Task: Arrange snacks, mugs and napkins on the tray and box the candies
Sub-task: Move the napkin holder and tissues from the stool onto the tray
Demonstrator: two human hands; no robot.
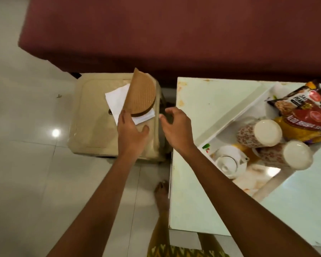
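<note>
A brown woven box (142,96), half-round from here, sits on white napkins (115,101) on top of a beige stool (93,127). My left hand (131,129) lies flat on the napkins, its fingertips at the box's lower left edge and its thumb spread apart. My right hand (175,127) hovers over the stool's right edge with its fingers loosely curled and nothing in it. On the white table (198,191) at the right, a white tray (235,112) holds two patterned mugs (258,133) (285,154), a white teapot (228,161) and snack packets (304,106).
A maroon bed or sofa (174,34) fills the far side behind the stool and the table. The floor (26,164) is glossy white tile. My bare foot (161,193) stands in the narrow gap between stool and table.
</note>
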